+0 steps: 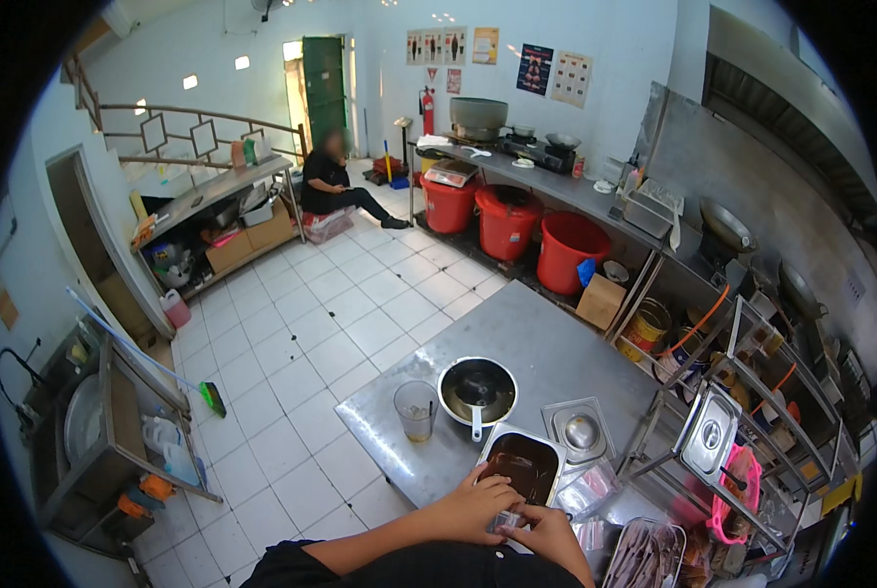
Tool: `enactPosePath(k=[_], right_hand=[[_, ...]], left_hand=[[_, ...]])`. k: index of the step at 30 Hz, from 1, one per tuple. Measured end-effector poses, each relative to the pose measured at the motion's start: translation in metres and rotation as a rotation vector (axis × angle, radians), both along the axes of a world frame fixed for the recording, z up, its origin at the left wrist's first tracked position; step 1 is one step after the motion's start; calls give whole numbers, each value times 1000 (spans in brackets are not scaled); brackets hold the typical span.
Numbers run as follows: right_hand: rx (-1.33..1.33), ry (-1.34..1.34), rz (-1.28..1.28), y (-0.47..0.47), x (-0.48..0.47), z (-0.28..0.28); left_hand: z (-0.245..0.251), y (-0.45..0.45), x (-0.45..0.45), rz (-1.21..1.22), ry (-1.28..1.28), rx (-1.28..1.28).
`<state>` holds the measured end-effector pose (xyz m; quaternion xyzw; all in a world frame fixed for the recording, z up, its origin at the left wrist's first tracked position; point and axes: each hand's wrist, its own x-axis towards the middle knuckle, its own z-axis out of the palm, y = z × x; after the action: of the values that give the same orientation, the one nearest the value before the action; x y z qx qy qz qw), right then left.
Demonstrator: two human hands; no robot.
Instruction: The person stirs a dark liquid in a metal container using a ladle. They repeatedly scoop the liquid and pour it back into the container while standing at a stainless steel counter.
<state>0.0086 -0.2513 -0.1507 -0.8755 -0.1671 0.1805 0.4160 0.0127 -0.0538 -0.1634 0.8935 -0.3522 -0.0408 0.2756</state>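
A small clear plastic packet is held between my two hands, close to my body. My left hand reaches over it from the left, its fingers lying along the near side of a steel food pan. My right hand pinches it from the right; its contents are mostly hidden by fingers. Dark brown sauce fills part of the food pan. Beyond it sits a dark bowl with a white-handled utensil inside. A clear plastic cup with some brownish liquid stands to the left.
Right of the pan are a steel lid with a small bowl, clear plastic bags and a tray of filled packets. A metal rack borders the steel table. A person sits across the tiled floor.
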Motion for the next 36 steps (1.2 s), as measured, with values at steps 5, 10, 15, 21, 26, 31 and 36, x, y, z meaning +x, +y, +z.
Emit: enactPosePath(k=[5,10,15,21,26,31,36], right_hand=[[59,51,-46,-1,1,0],[223,-273,35,-3,1,10],[206,-177,189,-1,1,23],[12,-40,365,1,10,21],[90,-178,473,3,15,16],[-153,-97,587,10,21,25],[-196,-118,555,15,19,35]], left_hand=[[0,4,1,-15,39,-140],[1,5,4,-13,184,-236],[7,6,11,-47,260,-314],[14,2,11,-94,390,-258],[13,3,9,-88,400,-241],[14,5,10,-83,474,-227],[12,8,11,-66,464,-178]])
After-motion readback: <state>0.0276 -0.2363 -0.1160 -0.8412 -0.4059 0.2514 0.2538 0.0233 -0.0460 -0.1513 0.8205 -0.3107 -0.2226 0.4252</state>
